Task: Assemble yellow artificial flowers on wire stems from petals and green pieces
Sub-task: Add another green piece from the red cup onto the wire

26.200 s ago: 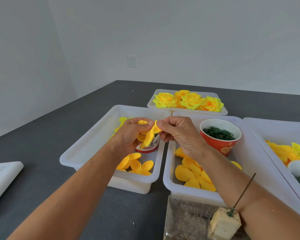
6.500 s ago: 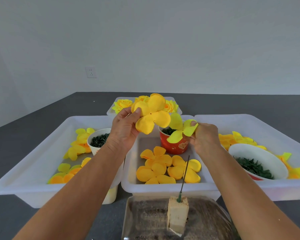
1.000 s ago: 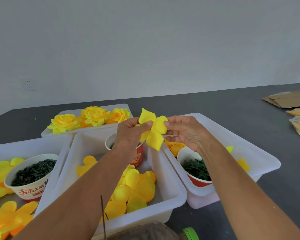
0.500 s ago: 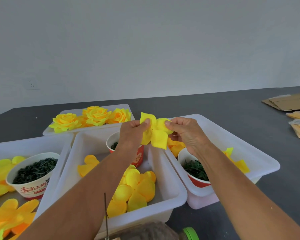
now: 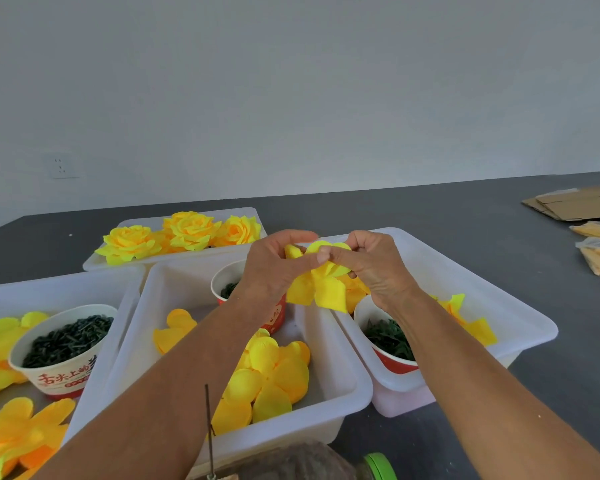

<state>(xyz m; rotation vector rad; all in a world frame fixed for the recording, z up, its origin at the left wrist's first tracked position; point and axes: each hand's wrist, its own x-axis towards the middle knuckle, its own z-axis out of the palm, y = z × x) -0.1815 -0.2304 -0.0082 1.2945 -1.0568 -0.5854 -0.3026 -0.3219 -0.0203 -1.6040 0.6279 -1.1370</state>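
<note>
Your left hand (image 5: 274,268) and right hand (image 5: 368,263) meet at the centre of the view, both pinching one yellow petal piece (image 5: 321,284) between curled fingers and thumbs. The piece hangs in the air above the gap between the middle tray (image 5: 357,386) and the right tray (image 5: 520,320), its lobes drooping below your fingertips. Both forearms reach in from 6 o'clock, wrists angled toward each other. Your hands cover the middle of the piece, so how it is folded there cannot be made out.

At 7 o'clock, loose yellow petals (image 5: 267,379) lie in the middle tray. A thin wire stem (image 5: 209,427) stands upright at the bottom edge, its base cut off. Finished yellow flowers (image 5: 184,233) sit in a far tray at 10 o'clock. A red cup of green pieces (image 5: 388,337) stands in the right tray, partly hidden by your right wrist.
</note>
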